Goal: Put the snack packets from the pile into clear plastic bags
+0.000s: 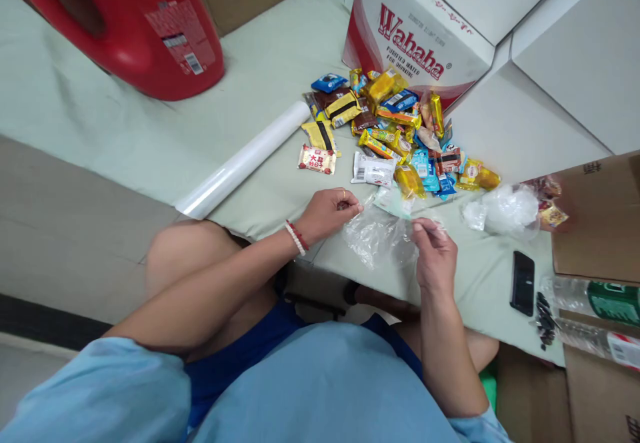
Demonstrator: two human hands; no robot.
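Note:
A clear plastic bag [376, 235] hangs between my two hands over the front edge of the covered table. My left hand [327, 215], with a ring and two bead bracelets, pinches the bag's left side. On its right side my right hand [434, 251] grips the bag between thumb and fingers. Just beyond the bag lies a heap of wrapped snacks [385, 114] in yellow, blue and brown packets. Nearest to my hands are a white packet [373, 169], a yellow packet [409, 182] and a red-and-white packet [317, 159].
A white roll [245, 160] lies left of the snacks. Behind it stands a red jug [150, 36]; a Wahaha box [415, 36] stands at the back. To the right are crumpled clear plastic [510, 211], a black phone [523, 283], plastic bottles [595, 296] and a cardboard box [595, 223].

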